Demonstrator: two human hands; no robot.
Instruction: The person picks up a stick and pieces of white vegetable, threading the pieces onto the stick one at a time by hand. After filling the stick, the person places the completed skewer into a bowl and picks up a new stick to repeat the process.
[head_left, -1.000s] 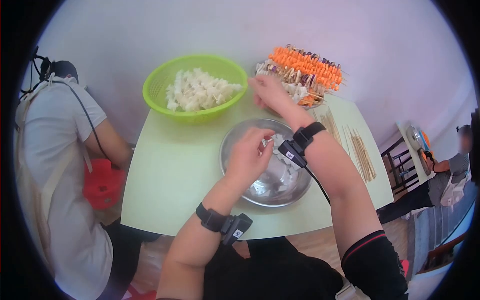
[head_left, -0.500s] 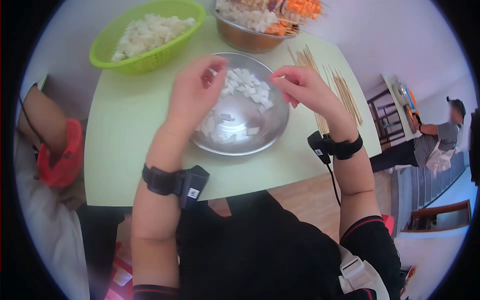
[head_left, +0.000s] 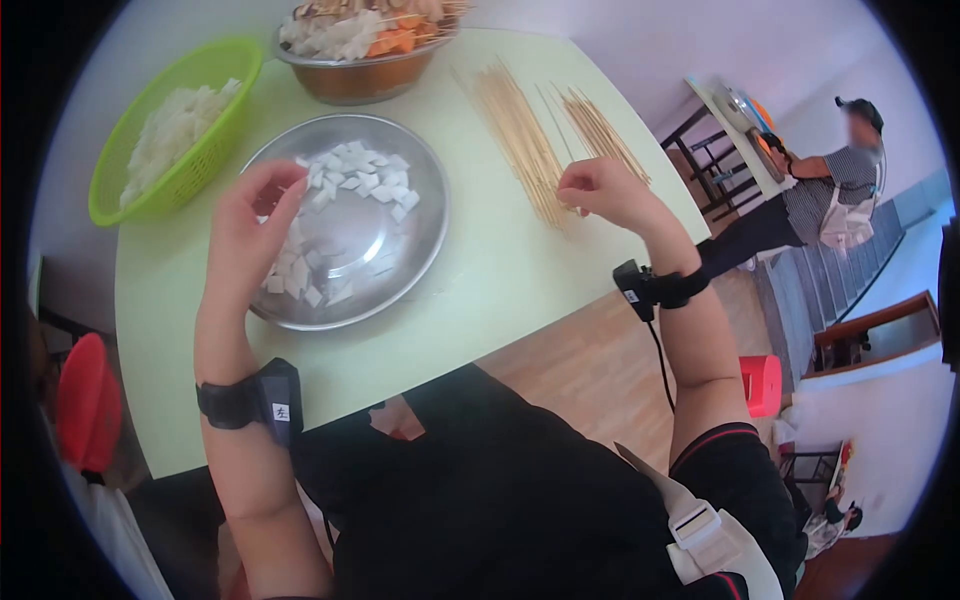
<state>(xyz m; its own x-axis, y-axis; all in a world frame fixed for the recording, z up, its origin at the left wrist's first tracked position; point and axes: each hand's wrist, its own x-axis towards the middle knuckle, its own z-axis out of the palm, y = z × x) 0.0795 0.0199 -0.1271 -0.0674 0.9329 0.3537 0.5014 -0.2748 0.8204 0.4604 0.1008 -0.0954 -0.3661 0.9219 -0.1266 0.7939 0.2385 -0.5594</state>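
Note:
My left hand [head_left: 255,225] is over the left side of a round steel bowl [head_left: 425,235], its thumb and forefinger curled together. Whether a white piece sits between those fingertips is hard to see. Diced white pieces [head_left: 375,180] lie in the bowl, grouped along its far side and its near left. My right hand [head_left: 610,195] is at the near end of a spread of bamboo skewers [head_left: 520,140], fingers bent into a pinch. What that pinch holds is hidden by the fingers. A second bunch of skewers [head_left: 605,135] lies just beyond it.
A green basket [head_left: 215,155] of white pieces stands at the left. Behind the bowl, a deep metal basin [head_left: 350,82] holds loaded skewers with white and orange food. A red stool [head_left: 760,387] is on the floor; a person [head_left: 850,180] stands at another table.
My view has turned right, so table items appear farther left. My right hand has moved from the bowl's right rim to the skewers. My left hand stays over the bowl, farther left.

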